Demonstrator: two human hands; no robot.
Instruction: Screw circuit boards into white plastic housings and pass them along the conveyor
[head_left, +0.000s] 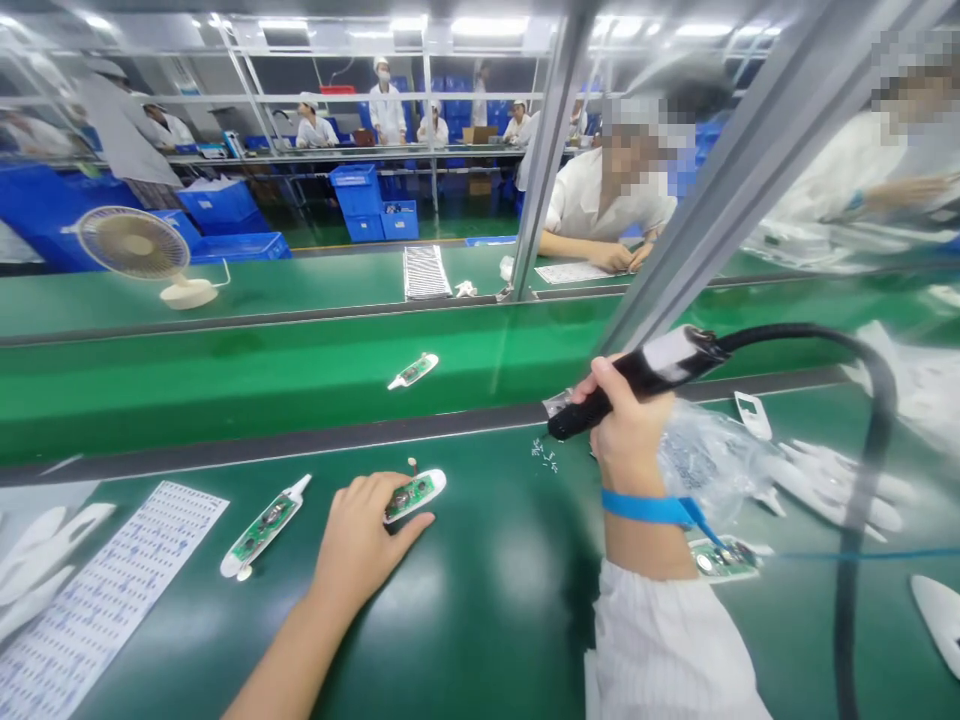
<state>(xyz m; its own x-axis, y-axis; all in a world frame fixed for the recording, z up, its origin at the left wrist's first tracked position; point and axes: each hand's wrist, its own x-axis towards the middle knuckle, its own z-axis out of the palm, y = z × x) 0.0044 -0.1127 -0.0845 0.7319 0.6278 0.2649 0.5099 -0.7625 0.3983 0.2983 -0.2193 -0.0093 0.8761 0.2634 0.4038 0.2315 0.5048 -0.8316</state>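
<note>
My left hand (367, 535) grips a white plastic housing with a green circuit board (417, 494) in it, resting on the green table. Part of that housing is hidden under my fingers. Closed round a black electric screwdriver (637, 378) is my right hand (628, 425), with a blue band at the wrist. The screwdriver's nose points down and left, just over a scatter of small screws (545, 455). Left of my left hand lies a second housing with a board (264, 530). Another board in a housing (724, 558) is partly hidden behind my right wrist.
A bright green conveyor belt (225, 375) runs beyond the table, carrying one board in a housing (415, 371). A printed label sheet (112, 600) lies at left. Right of my hand are a clear plastic bag (705, 460), white parts (844, 480) and the screwdriver's cable (862, 500). A co-worker (611, 200) sits opposite.
</note>
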